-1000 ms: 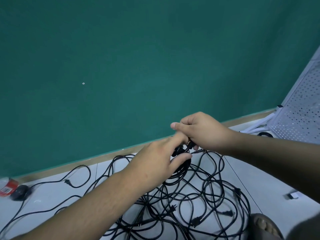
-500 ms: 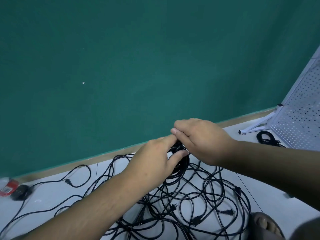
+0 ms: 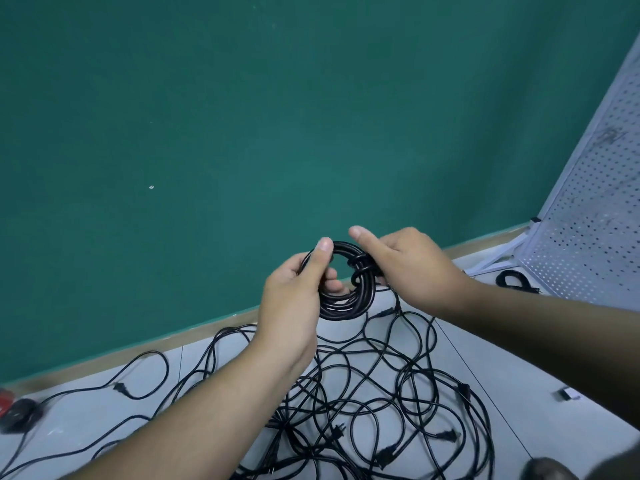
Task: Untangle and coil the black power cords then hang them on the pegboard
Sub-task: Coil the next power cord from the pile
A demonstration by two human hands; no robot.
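while both the left hand (image 3: 294,299) and right hand (image 3: 412,268) grip it, the glossy round coil (image 3: 349,299) stays upright.

Both forearms reach forward, hands raised side by side. The left hand (image 3: 294,299) pinches the coiled cord (image 3: 346,308) with thumb upright; the right hand (image 3: 412,268) grips its opposite side, thumb extended.

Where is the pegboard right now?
In the head view the pegboard stands at the far right, beside the green wall, with a small coiled cord at its foot.
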